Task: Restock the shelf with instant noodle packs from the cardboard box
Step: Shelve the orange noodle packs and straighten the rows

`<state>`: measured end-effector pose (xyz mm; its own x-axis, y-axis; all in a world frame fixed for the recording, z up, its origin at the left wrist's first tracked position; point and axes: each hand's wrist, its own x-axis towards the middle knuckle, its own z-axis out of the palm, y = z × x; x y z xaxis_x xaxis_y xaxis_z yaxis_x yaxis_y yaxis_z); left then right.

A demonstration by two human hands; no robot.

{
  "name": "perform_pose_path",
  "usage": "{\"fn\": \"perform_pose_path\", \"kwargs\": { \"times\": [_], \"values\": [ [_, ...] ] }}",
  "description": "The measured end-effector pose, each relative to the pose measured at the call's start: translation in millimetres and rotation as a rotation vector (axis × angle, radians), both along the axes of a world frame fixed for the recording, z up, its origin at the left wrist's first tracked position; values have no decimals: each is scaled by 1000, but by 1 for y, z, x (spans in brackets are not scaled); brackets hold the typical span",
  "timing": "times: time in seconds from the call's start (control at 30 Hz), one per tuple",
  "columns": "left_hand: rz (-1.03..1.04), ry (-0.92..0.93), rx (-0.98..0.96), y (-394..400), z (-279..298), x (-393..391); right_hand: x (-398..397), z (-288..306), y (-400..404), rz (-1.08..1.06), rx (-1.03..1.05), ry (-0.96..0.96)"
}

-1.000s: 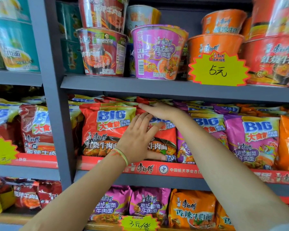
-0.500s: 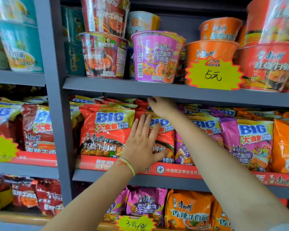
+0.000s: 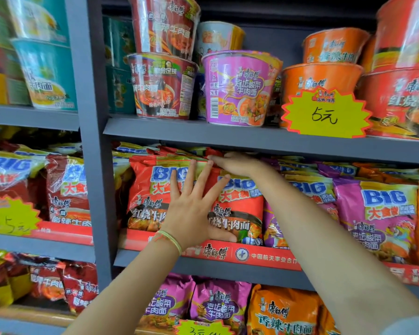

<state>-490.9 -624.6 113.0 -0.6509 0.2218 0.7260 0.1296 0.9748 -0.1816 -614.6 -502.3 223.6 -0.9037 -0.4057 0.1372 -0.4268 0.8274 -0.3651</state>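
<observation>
While only the head view is given, it shows both hands at the middle grey metal shelf. The left hand lies flat with fingers spread straight against the front of a red crinkly plastic instant noodle pack, holding nothing. The right hand rests with straight fingers on the pack's top edge, under the shelf above. Such a pack looks light, its film slippery and soft, the noodle block inside brittle; pressing flat on its broad face, or pinching the sealed top edge, should suit it. No cardboard box is in view.
</observation>
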Motion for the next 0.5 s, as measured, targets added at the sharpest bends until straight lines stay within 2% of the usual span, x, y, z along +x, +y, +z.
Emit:
{"fn": "perform_pose_path", "kwargs": {
  "times": [0.23, 0.33, 0.43, 0.5],
  "values": [
    [36, -39, -10, 0, 2, -4, 4, 13, 5, 70, -99, -142],
    [44, -39, -14, 1, 2, -4, 6, 17, 7, 78, -73, -211],
    [30, -45, -16, 1, 4, -2, 10, 18, 4, 62, -33, -94],
    [-36, 18, 38, -2, 5, 2, 19, 20, 4, 120, -183, 30]
  ]
}}
